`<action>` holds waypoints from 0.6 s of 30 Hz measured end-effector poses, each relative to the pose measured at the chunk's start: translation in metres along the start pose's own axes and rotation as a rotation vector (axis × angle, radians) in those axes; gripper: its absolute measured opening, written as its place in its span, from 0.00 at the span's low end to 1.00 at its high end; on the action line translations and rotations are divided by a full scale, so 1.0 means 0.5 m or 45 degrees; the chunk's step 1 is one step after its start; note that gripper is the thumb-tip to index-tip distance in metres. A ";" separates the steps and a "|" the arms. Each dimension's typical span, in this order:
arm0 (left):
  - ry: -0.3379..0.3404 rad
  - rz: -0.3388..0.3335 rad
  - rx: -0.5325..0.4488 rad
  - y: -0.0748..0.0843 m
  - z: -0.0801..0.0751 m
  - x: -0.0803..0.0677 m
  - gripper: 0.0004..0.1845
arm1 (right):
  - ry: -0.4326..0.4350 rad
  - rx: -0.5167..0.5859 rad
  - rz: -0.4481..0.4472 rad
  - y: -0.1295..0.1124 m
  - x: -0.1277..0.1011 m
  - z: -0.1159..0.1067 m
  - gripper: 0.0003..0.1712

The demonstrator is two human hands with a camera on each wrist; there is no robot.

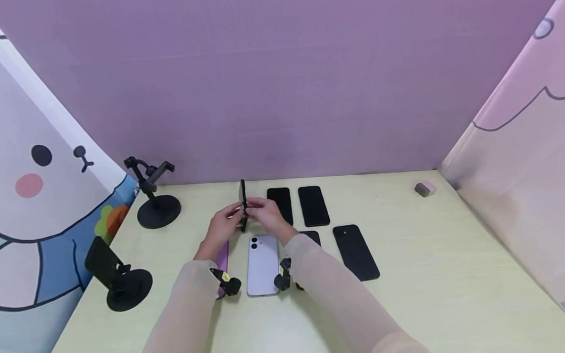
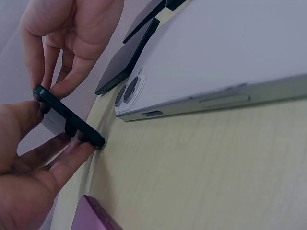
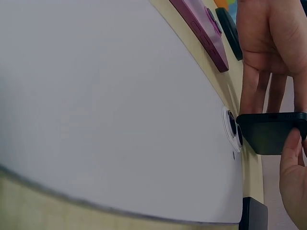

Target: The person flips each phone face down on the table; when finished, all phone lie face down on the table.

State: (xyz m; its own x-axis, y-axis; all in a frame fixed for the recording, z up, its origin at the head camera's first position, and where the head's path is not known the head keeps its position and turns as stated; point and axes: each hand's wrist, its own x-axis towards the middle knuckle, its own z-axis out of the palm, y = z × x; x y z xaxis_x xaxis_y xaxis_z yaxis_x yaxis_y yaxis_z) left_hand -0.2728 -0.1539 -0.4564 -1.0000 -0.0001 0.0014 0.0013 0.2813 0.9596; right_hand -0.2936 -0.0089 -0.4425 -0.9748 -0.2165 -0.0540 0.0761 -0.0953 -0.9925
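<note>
Both hands (image 1: 246, 217) meet ahead, fingers seemingly curled, forearms converging.

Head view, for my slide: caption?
Both hands, left and right, hold a black phone upright above a lilac phone.

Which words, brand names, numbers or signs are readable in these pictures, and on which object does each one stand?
None can be read.
Light phone: its back shows two camera lenses, no logo or lettering.
Dark phone held upright by left hand and right hand: no print visible.
Black phones on the table: blank dark faces.
Yellow tags on the wrist cameras: too small to read.
Cartoon curtain: drawing only, no letters.
</note>
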 end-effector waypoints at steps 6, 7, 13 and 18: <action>-0.009 -0.020 -0.108 -0.001 -0.001 0.003 0.22 | -0.016 0.002 -0.015 -0.002 -0.001 -0.001 0.21; -0.007 -0.021 -0.117 0.000 -0.001 0.002 0.22 | -0.019 -0.004 -0.020 -0.002 -0.001 -0.001 0.21; -0.004 -0.010 -0.171 0.000 -0.003 0.002 0.22 | -0.043 -0.049 -0.060 0.004 0.002 0.001 0.21; -0.001 -0.025 -0.221 0.001 -0.005 0.001 0.23 | -0.065 -0.094 -0.059 0.011 0.002 0.004 0.23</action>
State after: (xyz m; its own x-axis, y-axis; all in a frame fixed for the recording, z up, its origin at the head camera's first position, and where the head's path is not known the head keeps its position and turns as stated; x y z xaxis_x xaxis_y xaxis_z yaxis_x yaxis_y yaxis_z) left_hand -0.2730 -0.1563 -0.4553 -0.9998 -0.0028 -0.0178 -0.0180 0.1116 0.9936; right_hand -0.2936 -0.0117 -0.4477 -0.9647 -0.2632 -0.0043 0.0139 -0.0349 -0.9993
